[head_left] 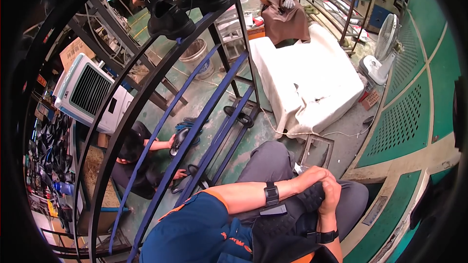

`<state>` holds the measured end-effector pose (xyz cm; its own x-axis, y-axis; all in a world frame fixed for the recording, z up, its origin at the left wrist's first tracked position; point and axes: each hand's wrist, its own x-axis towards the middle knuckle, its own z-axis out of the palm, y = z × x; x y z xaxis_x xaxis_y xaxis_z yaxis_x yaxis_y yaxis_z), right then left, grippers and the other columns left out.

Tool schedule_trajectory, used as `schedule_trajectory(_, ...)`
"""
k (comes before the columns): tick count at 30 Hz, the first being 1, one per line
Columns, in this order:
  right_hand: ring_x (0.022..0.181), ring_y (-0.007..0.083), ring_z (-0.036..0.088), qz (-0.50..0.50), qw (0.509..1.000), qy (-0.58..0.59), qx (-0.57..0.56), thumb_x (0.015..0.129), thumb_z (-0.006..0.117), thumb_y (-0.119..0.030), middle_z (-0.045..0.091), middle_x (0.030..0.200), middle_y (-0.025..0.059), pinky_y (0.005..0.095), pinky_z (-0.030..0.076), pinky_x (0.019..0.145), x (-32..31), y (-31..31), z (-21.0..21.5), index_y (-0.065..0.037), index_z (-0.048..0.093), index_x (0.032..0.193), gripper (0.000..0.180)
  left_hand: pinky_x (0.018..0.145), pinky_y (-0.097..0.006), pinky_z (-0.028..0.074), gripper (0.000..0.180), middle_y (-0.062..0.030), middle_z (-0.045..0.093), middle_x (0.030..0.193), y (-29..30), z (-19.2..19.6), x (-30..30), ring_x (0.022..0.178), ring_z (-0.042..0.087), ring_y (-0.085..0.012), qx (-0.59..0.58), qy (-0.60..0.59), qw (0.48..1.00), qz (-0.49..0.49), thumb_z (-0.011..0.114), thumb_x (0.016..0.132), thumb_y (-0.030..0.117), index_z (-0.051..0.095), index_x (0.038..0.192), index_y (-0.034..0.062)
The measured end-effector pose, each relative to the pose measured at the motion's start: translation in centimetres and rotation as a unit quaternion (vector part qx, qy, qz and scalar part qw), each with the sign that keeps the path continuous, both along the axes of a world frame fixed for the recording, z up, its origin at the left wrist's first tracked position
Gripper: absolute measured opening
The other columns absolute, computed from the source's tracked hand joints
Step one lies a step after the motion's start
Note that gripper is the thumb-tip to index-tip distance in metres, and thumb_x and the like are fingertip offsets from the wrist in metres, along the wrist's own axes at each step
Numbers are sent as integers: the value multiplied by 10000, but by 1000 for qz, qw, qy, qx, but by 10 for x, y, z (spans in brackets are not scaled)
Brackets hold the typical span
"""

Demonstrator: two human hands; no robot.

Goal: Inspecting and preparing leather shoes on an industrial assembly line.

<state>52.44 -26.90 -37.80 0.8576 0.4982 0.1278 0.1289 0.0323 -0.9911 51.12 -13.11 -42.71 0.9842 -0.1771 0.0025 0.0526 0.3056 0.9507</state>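
Observation:
My left hand [312, 179] and my right hand [331, 196] are pressed together over my lap, fingers curled and closed. Just below them, between my wrists, lies a dark, bumpy-surfaced piece [311, 197]; whether the fingers grip it is hard to make out. A small white tip [298, 168] pokes out beside the left hand. Anything inside the closed fingers is hidden. Each wrist wears a black band. Near the left wristband, a small grey rectangular object [273, 210] rests against dark fabric.
A black rack with blue bars [195, 102] stands at left, bearing black shoes [170, 19]. Behind it a crouching person [134, 160] handles shoes. Ahead are a white-covered block [312, 73] and a seated person in a brown apron [282, 14]. A fan [385, 44] and green panels [397, 122] line the right.

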Motion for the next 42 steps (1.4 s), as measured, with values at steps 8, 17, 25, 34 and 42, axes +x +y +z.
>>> schedule_trajectory(8,1037,292,606,5,1000,-20,-11,843,516,-281,676,1035,184,383,409,972,-4,2,8,76,657,871,384,968,-333,462,437,-157,715,1068,2,2,0,1037,652,-244,2,-46,999,-9,398,925,236,685,1046,-71)
schedule_trajectory(17,967,266,626,15,999,-48,-12,873,457,-314,689,942,163,348,433,922,7,-7,-11,64,671,848,435,941,-321,465,413,-140,719,1033,1,2,10,1005,657,-225,93,-63,994,-1,376,986,213,686,1037,-55)
schedule_trajectory(25,847,276,664,-90,916,320,227,945,380,-407,709,895,165,342,521,816,86,-15,-51,32,700,871,549,1166,-345,247,567,-114,458,1457,22,11,-8,1388,384,-231,-101,-127,987,-5,313,1048,392,460,1421,-10)
schedule_trajectory(34,846,226,660,-235,907,319,144,970,416,-467,701,914,103,321,525,803,67,-15,-62,-18,688,995,525,1026,-398,376,526,-150,640,901,-10,21,-23,960,602,-275,-106,-139,971,163,298,1042,338,633,854,-21)
schedule_trajectory(42,856,194,634,-291,898,303,131,921,508,-434,672,943,79,306,500,814,56,7,-32,-26,683,992,449,939,-400,426,533,-180,622,900,0,28,-38,937,595,-304,-87,-189,964,167,293,1034,341,628,850,-30)
